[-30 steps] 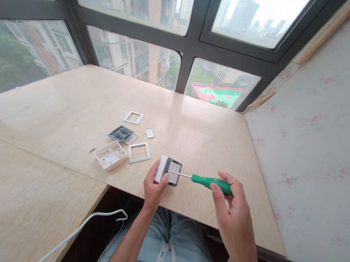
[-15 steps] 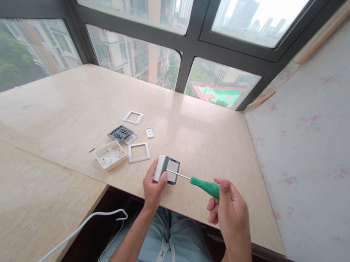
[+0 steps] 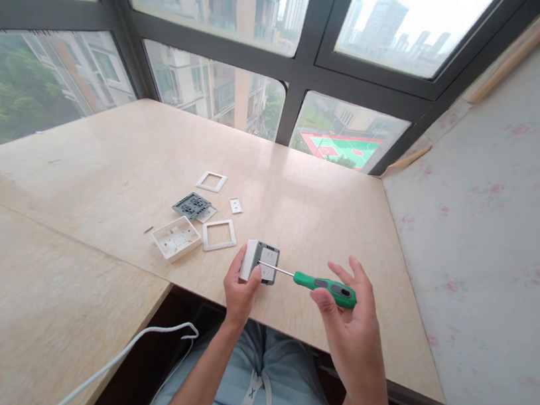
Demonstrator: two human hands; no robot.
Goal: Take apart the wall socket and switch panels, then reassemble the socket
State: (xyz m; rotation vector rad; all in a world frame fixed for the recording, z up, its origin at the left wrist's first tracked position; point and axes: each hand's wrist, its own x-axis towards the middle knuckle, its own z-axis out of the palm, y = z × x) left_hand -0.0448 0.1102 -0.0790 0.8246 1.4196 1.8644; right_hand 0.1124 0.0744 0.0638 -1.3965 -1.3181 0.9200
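My left hand is closed around a white wall box with a grey-framed socket at its front, the socket face turned to the right. The tip of a green-handled screwdriver meets the left side of the socket's grey frame, its metal shaft nearly level. My right hand supports the handle's end between thumb and palm, the other fingers loosely spread. Whether a screw sits under the tip is too small to tell.
Left of my hands lie an empty white wall box, a grey socket frame, two white cover frames and a small white insert. A white cable hangs near the table edge. Windows and a papered wall border the tabletop.
My right hand's fingers have loosened and spread, and the hand has turned about the handle, which shows its grey inlays now. The left hand still holds the box. The view has shifted slightly.
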